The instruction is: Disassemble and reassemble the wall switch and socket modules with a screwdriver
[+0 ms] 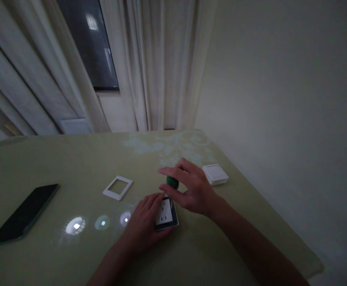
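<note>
My left hand point(145, 218) is closed around the side of a wall socket point(165, 212), white-faced with dark slots and a dark border, low over the table. Above its upper edge, my right hand point(192, 186) pinches a screwdriver point(172, 182) by its rounded green handle, between thumb and fingers. The handle's end faces me; most of the shaft and the tip are hard to make out. To the left of both hands lies a white square frame point(118, 188), open in the middle.
A white wall switch or similar square plate point(215, 174) lies right of my right hand. A dark flat tablet-like device point(24, 214) rests at the left of the glossy greenish table point(80, 159). The wall point(280, 119) runs along the table's right edge; curtains point(164, 67) hang behind.
</note>
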The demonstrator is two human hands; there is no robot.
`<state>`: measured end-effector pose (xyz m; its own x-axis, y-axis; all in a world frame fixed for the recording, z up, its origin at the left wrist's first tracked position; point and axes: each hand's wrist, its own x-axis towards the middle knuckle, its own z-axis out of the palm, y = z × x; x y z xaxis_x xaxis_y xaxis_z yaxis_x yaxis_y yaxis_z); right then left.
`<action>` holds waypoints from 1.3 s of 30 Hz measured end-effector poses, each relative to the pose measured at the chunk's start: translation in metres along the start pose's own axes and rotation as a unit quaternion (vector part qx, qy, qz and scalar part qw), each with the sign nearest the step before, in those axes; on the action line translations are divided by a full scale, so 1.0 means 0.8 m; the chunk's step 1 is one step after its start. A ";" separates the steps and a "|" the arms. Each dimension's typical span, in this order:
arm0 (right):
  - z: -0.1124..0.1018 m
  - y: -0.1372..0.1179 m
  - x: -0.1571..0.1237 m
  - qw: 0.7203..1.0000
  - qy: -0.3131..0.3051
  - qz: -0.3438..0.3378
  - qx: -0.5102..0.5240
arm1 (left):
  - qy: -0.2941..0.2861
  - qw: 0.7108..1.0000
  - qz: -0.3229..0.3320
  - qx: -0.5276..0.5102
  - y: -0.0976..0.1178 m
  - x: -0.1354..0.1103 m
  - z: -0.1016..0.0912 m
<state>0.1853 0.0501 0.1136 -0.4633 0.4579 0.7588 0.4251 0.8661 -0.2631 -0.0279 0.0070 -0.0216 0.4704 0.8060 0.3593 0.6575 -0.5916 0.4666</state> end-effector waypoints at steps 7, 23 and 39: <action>0.002 0.007 0.002 0.996 -0.061 -0.012 0.062 | -0.004 0.999 -0.033 -0.013 -0.003 0.002 -0.004; 0.007 0.005 -0.001 0.998 -0.040 -0.023 0.039 | -0.001 0.998 -0.040 -0.041 -0.006 0.002 -0.002; 0.001 0.015 -0.001 0.999 0.013 -0.019 0.040 | 0.006 0.999 -0.034 -0.036 -0.007 0.003 -0.001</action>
<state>0.1896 0.0603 0.1096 -0.4574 0.4205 0.7836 0.3438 0.8963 -0.2802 -0.0309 0.0119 -0.0225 0.4184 0.8447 0.3339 0.6431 -0.5351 0.5477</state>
